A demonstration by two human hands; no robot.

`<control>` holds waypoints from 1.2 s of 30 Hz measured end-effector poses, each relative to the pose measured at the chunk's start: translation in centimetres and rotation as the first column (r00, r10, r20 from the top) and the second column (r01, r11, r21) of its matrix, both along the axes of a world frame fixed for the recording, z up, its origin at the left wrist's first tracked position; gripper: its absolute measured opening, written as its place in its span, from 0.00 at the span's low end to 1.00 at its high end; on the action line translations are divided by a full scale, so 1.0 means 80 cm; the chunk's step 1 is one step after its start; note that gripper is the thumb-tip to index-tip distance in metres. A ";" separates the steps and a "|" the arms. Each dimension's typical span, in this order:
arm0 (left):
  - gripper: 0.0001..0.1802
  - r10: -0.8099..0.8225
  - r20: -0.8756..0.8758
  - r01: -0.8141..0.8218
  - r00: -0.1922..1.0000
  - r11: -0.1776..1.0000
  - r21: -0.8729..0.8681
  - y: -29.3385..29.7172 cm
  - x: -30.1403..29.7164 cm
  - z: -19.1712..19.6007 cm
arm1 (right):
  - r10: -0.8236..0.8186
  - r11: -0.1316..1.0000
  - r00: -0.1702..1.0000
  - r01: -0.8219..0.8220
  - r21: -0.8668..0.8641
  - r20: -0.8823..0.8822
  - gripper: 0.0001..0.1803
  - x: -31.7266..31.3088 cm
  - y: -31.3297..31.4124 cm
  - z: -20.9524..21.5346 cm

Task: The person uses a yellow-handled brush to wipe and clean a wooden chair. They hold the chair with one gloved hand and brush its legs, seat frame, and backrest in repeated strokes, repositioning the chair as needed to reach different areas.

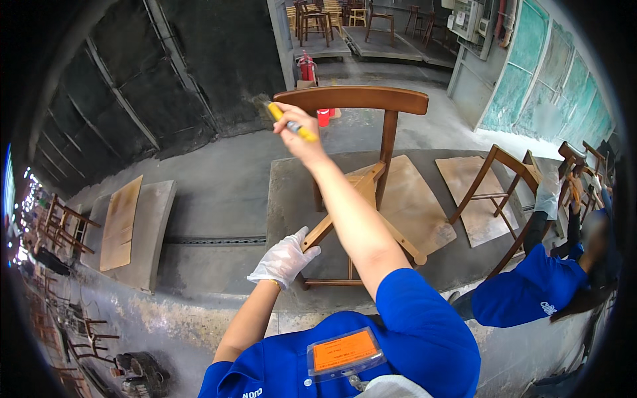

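Observation:
A brown wooden chair frame (390,149) with a curved top rail and an open seat frame stands in front of me. My right hand (296,132), bare, is closed around a yellow-handled brush (274,111). Its bristles look blurred beside the left end of the top rail. In a translucent plastic glove, my left hand (284,259) is closed on the near left corner of the chair's seat frame. My right forearm crosses in front of the seat and hides part of it.
Cardboard sheets (415,199) lie on the grey platform under and beside the chair. At the right a co-worker in a blue shirt (531,285) handles another chair (494,176). A left platform carries cardboard (121,222). A red fire extinguisher (306,67) and red bucket (323,118) stand behind.

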State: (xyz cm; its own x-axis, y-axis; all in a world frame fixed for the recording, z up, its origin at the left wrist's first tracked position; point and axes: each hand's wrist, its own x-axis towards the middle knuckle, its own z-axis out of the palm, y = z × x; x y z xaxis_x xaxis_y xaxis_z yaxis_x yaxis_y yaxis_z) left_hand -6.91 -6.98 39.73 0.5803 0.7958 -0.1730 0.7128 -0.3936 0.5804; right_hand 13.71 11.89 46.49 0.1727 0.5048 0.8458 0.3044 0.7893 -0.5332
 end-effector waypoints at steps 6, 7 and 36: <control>0.42 0.035 -0.050 -0.036 0.998 0.999 -0.015 -0.006 0.008 0.010 | -0.687 0.713 0.711 0.699 0.048 -0.146 0.11 0.186 -0.109 0.022; 0.43 0.041 -0.045 -0.042 0.998 0.998 -0.037 -0.006 0.008 0.011 | -0.747 0.638 0.652 0.758 0.133 -0.133 0.09 0.210 -0.125 0.016; 0.29 -0.050 0.049 0.048 0.998 0.998 0.046 0.004 -0.010 -0.004 | -0.248 0.876 0.318 0.478 0.071 0.915 0.02 0.087 -0.079 -0.071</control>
